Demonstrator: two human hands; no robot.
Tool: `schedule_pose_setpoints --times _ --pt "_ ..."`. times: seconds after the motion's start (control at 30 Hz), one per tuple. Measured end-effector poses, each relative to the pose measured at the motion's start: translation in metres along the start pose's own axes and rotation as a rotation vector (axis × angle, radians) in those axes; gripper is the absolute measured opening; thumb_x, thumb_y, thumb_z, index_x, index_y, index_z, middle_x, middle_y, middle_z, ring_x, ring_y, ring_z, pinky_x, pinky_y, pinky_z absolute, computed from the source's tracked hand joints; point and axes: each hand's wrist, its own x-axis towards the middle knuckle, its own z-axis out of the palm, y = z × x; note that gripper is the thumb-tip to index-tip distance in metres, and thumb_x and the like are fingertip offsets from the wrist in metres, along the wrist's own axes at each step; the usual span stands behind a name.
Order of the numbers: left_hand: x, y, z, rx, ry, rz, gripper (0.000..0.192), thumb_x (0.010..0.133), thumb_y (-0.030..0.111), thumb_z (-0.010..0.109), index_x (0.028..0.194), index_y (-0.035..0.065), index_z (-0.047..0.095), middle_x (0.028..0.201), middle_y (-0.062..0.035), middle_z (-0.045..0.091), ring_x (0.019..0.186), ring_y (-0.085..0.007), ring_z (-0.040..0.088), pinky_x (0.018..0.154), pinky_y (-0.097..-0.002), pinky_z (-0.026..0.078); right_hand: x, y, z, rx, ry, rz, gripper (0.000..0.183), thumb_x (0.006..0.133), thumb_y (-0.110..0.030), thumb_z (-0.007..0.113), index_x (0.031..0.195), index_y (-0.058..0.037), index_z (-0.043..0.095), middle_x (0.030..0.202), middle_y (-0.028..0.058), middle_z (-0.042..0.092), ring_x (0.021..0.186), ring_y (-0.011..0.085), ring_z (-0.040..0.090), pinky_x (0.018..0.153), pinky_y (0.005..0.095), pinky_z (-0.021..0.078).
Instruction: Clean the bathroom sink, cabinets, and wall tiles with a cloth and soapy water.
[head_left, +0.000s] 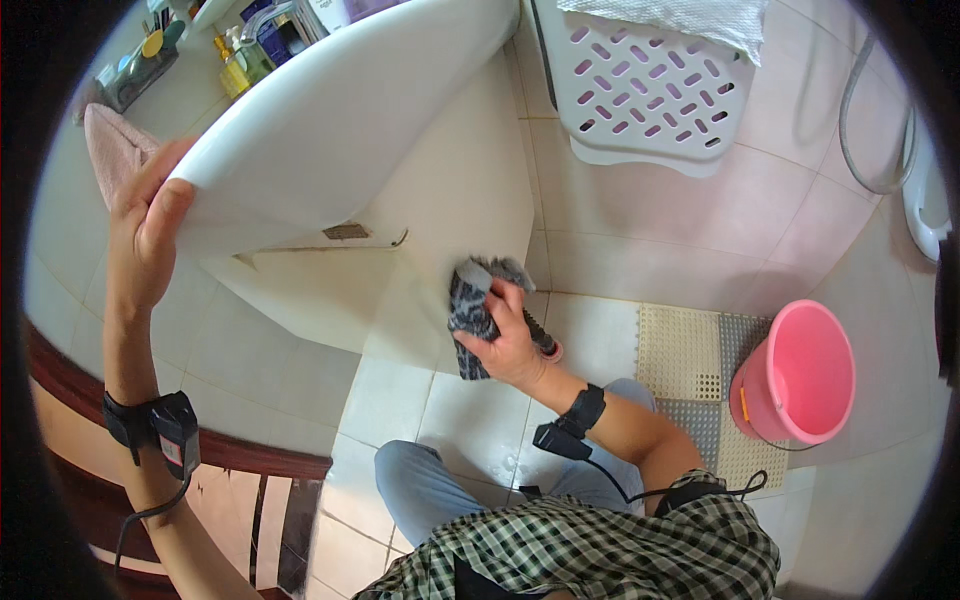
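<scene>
My left hand (151, 219) grips the rim of a white ceramic washbasin (322, 142), thumb on the near side. A pink towel (112, 146) hangs just beyond that hand. Lower down, my right hand (511, 339) holds a bunched grey-and-black patterned cloth (472, 319) beside the basin's pale pedestal (457, 195). Whether the cloth touches the pedestal, I cannot tell. Partly hidden behind this hand, a dark corrugated drain hose (537, 327) runs down to a pink ring (553, 352) at the floor.
A pink bucket (814, 371) stands on a beige-and-grey studded mat (679, 349) at the right. Above it, a shower hose (851, 142) hangs on the wall. A perforated plastic basket (652, 97) is at the top. Bottles (236, 71) crowd behind the basin. Dark red trim (247, 446) edges the left.
</scene>
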Motion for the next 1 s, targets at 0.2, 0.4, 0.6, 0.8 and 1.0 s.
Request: schedule_pose_setpoints --times 0.2,0.4,0.6,0.8,1.0 --pt "-0.001 0.002 -0.004 0.03 -0.013 0.015 0.059 0.069 0.055 0.039 0.095 0.0044 0.054 0.081 -0.0094 0.053 0.078 -0.0183 0.049 0.065 -0.0283 0.037 0.022 -0.003 -0.004 -0.004 0.021 -0.018 0.046 0.057 -0.02 0.066 0.094 -0.0018 0.047 0.095 0.014 0.04 0.087 0.0289 0.037 0.078 0.0364 0.0308" --pt "-0.002 -0.008 -0.003 0.009 0.01 0.042 0.066 0.069 0.06 0.035 0.095 0.0025 0.053 0.08 -0.0085 0.053 0.077 -0.0178 0.048 0.066 -0.028 0.037 0.103 -0.011 -0.008 -0.044 0.081 -0.144 0.046 0.058 -0.02 0.065 0.097 -0.0022 0.048 0.093 0.0157 0.04 0.085 0.0306 0.038 0.075 0.0368 0.0328" --pt "-0.002 -0.009 -0.007 0.047 -0.008 0.037 0.07 0.067 0.063 0.036 0.097 0.001 0.052 0.085 -0.0106 0.053 0.082 -0.0182 0.049 0.069 -0.028 0.037 0.09 -0.017 -0.014 -0.042 0.03 -0.112 0.042 0.059 -0.02 0.064 0.095 -0.0029 0.05 0.092 0.0148 0.04 0.085 0.0302 0.038 0.076 0.0365 0.0331" --pt "-0.002 -0.008 -0.01 0.062 0.008 0.056 0.077 0.066 0.067 0.033 0.099 0.0009 0.051 0.089 -0.0132 0.053 0.085 -0.0206 0.049 0.074 -0.0301 0.036 0.077 -0.013 -0.016 -0.006 -0.039 -0.203 0.041 0.058 -0.021 0.063 0.093 -0.0037 0.051 0.09 0.015 0.041 0.084 0.0302 0.039 0.074 0.036 0.0356" --pt "-0.002 -0.021 -0.01 0.133 -0.015 0.029 0.083 0.064 0.07 0.028 0.102 -0.0004 0.049 0.092 -0.0157 0.053 0.087 -0.023 0.049 0.075 -0.0332 0.036 0.108 -0.016 -0.023 -0.012 -0.079 -0.175 0.042 0.058 -0.02 0.064 0.092 -0.0015 0.05 0.091 0.0153 0.041 0.086 0.0285 0.039 0.076 0.0339 0.0346"
